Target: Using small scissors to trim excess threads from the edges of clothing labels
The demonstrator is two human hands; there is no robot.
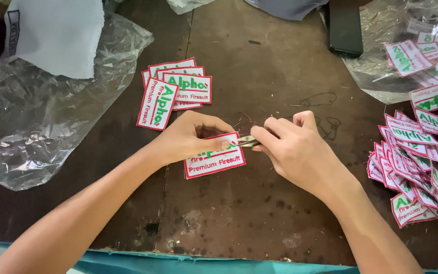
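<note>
My left hand [194,136] presses a white embroidered patch [218,161] with a red border and green and red lettering flat on the dark wooden table [239,213]. My right hand [292,147] pinches a small metal thread snipper [248,141] whose tip touches the patch's top right edge. Both hands meet over the patch near the table's middle.
A small stack of like patches [174,91] lies behind my left hand. A large heap of patches [422,152] spreads along the right edge. Crumpled clear plastic [31,116], white cloth [57,35] and a dark flat object [345,30] lie at the back.
</note>
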